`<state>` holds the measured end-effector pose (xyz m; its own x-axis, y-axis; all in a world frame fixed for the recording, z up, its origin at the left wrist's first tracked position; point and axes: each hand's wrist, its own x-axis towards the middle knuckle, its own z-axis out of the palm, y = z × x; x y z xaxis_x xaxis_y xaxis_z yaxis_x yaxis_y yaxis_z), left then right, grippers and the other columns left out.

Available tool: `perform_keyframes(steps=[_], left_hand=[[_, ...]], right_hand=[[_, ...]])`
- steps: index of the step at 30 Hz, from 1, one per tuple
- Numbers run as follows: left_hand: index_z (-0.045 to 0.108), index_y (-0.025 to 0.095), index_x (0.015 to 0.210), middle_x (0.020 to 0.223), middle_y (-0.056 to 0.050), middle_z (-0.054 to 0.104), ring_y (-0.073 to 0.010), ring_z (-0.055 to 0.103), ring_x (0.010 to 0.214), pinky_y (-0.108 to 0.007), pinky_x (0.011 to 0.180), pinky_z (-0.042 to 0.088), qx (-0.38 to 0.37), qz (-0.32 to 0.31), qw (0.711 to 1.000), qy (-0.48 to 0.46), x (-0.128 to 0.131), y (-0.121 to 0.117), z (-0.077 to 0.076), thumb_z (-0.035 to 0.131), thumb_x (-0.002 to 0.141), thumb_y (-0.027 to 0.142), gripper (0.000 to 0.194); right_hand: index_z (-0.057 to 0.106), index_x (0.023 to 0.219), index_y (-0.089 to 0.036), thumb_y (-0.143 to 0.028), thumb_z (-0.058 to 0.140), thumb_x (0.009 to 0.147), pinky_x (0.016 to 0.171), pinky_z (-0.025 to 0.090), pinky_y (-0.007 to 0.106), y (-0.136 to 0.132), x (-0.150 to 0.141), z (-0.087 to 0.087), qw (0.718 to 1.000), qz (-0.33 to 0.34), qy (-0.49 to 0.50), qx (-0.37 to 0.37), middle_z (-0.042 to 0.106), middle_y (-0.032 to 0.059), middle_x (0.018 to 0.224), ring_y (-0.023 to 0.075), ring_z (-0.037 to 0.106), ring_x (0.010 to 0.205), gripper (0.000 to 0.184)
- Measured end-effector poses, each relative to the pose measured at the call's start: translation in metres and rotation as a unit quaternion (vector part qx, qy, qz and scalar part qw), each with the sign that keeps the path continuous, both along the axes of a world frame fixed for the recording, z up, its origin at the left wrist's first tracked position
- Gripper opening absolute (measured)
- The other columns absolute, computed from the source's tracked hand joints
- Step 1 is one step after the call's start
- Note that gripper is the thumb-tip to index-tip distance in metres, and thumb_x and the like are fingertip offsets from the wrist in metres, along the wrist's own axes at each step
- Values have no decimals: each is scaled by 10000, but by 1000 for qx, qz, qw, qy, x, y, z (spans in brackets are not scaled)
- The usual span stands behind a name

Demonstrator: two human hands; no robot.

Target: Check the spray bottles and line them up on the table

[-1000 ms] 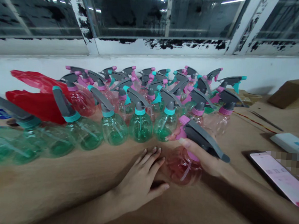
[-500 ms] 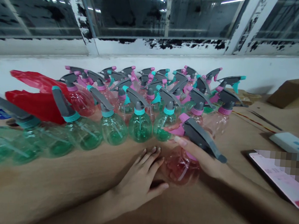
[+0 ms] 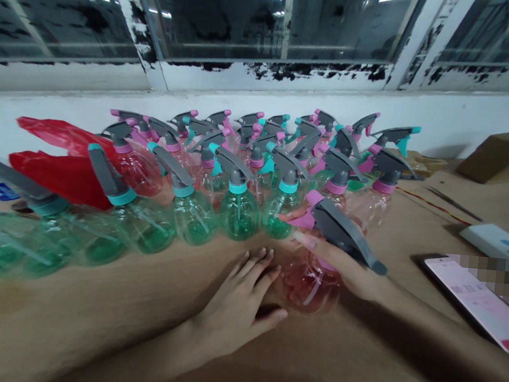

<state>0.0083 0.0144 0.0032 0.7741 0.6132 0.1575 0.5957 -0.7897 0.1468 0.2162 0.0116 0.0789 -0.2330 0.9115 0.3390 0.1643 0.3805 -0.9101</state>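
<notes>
A clear pink spray bottle (image 3: 306, 285) with a grey and pink trigger head stands on the table in front of me. My right hand (image 3: 341, 261) is closed around its neck, just under the trigger, and part of the grip is hidden by the head. Flat on the tabletop, my left hand (image 3: 240, 303) rests just left of this bottle with its fingers stretched out and nothing in them. Beyond the hands runs a front row of green spray bottles (image 3: 240, 216) with turquoise collars.
Several pink and green spray bottles (image 3: 134, 171) crowd behind the front row. A red plastic bag (image 3: 64, 177) lies at the left. On the right are a phone (image 3: 463, 292), a white box (image 3: 495, 242), tweezers (image 3: 453, 203) and a cardboard box (image 3: 498, 156). A windowed wall (image 3: 245, 95) closes the back.
</notes>
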Motion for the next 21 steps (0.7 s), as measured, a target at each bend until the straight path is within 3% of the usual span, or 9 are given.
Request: perform_keyframes(steps=[4,12,17,21], left_hand=[[493,138,1292,1446,-148,397,-314,310,1359,-528,1083,298,2,2,1000,-3,-1,0,-1,533,899,533,558],[500,129,1285,1434,-159,411,-311,331,1348,-524,1083,295,8,-4,1000,0,0,0,1,530,907,522,546],[499,133,1286,1441,-155,403,-321,314,1356,-532,1078,300,2,1,1000,-9,0,0,0,528,904,529,550],[495,122,1289,1446,-166,392,-320,315,1356,-529,1081,294,4,-2,1000,1,0,0,0,531,905,521,555]], right_hand=[[628,1063,-270,-372,608,857,920,483,427,1,0,-3,1000,0,6,-22,676,36,1058,224,638,964,230],[579,1215,-305,-378,580,882,803,510,405,4,2,-13,1000,10,1,4,678,32,1001,201,645,810,341],[544,1262,-313,-372,578,883,873,486,430,7,4,-21,1000,8,14,2,678,31,1078,212,638,881,385],[577,1210,-305,-367,572,889,894,483,421,3,5,-14,999,23,-4,-22,669,35,1103,212,635,922,327]])
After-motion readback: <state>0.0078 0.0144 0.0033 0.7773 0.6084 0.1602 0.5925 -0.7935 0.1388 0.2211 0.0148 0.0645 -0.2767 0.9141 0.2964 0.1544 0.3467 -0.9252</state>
